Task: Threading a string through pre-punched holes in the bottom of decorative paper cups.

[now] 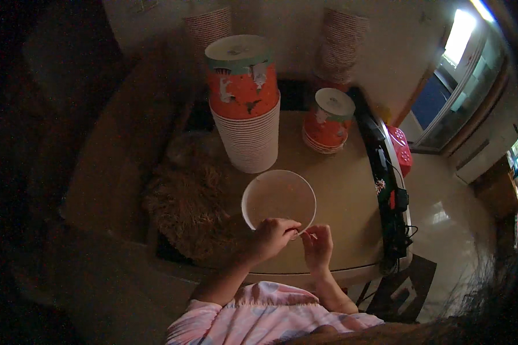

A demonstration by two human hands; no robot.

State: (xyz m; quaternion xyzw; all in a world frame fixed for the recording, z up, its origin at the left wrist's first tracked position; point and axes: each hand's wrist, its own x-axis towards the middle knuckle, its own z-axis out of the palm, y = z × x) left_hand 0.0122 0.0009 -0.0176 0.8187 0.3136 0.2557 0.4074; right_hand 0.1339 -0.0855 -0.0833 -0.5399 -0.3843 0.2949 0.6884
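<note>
Near the front of the table stands a white-lined paper bucket (278,198), its open mouth facing up and its inside bare. My left hand (275,237) grips the near rim, fingers curled over the edge. Just right of it, my right hand (318,244) has thumb and fingertips pinched together at the rim; anything small between them is too fine to make out. A loose heap of thin brown strands (187,210) lies left of the bucket. Behind the bucket rises a tall stack of upturned paper buckets (246,135), the top one orange and green.
A shorter upturned stack (328,123) stands at the back right, with more stacks (341,46) by the wall. Black cables and a plug (402,199) line the table's right edge. A pink-red box (399,150) sits beyond that edge.
</note>
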